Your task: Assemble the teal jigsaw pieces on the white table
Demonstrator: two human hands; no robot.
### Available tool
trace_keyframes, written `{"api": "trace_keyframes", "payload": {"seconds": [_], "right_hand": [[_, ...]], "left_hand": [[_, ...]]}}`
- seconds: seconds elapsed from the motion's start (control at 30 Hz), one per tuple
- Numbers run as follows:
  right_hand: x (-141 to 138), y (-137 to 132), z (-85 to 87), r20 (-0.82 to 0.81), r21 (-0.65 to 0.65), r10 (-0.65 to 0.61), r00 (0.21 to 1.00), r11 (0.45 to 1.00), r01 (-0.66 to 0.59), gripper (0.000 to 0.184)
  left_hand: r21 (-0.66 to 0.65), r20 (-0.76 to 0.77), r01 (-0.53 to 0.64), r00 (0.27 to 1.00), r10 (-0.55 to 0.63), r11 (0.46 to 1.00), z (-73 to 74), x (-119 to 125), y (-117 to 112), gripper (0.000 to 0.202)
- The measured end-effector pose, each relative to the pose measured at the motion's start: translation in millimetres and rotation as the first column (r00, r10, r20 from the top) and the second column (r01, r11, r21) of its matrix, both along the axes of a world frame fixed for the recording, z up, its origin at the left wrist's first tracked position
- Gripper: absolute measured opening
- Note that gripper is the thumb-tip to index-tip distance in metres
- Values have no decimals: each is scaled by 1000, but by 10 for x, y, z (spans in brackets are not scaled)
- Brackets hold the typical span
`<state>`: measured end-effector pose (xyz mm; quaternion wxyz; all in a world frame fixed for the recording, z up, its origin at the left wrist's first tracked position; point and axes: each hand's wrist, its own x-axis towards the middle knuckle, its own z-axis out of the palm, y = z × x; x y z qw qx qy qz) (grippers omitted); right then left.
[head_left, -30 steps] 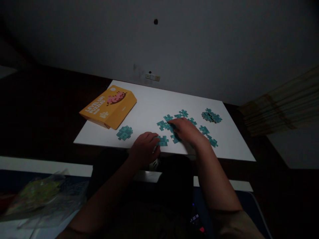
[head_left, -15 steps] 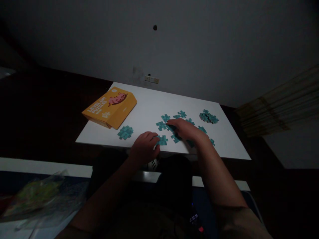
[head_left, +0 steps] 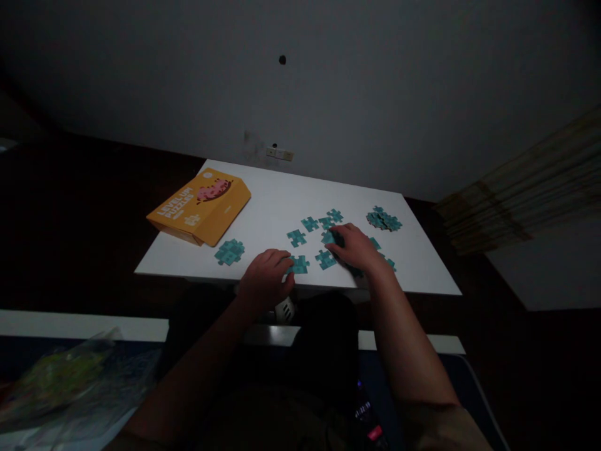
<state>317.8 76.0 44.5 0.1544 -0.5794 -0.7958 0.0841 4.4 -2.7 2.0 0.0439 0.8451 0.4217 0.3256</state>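
Teal jigsaw pieces lie spread on the white table. At the near edge, my left hand curls its fingers and thumb around the left end of a puzzle piece, perhaps more than one joined. My right hand bends over the middle of the spread, thumb and forefinger at another jigsaw piece; its palm hides part of the group. Close to those fingers lie a lower piece, a left piece and an upper piece.
A yellow puzzle box lies at the table's left end. In front of it is a stack of teal pieces; a second pile sits far right. Below left, a clear plastic bag rests beside the seat. A lit phone is near my lap.
My right hand has shifted to the right over the pieces, uncovering some on its left. My left hand stays at the same piece. The whole view has slid slightly.
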Motion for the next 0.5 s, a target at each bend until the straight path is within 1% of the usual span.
{"api": "trace_keyframes", "payload": {"seconds": [0.13, 0.27, 0.37, 0.5], "right_hand": [[-68, -28, -76, 21, 28, 8, 1000, 1000, -8, 47], [-222, -14, -54, 20, 50, 55, 998, 997, -56, 40], [-339, 7, -38, 26, 32, 92, 995, 995, -93, 36], [-434, 9, -63, -7, 14, 129, 992, 992, -129, 31]], "left_hand": [[7, -1, -5, 1000, 5, 1000, 2, -1, 0, 18], [9, -6, -5, 1000, 5, 1000, 14, -7, 0, 18], [5, -22, 1, 1000, -1, 1000, 35, -9, -1, 18], [4, -29, 9, 1000, -9, 1000, 47, -10, 1, 18]]}}
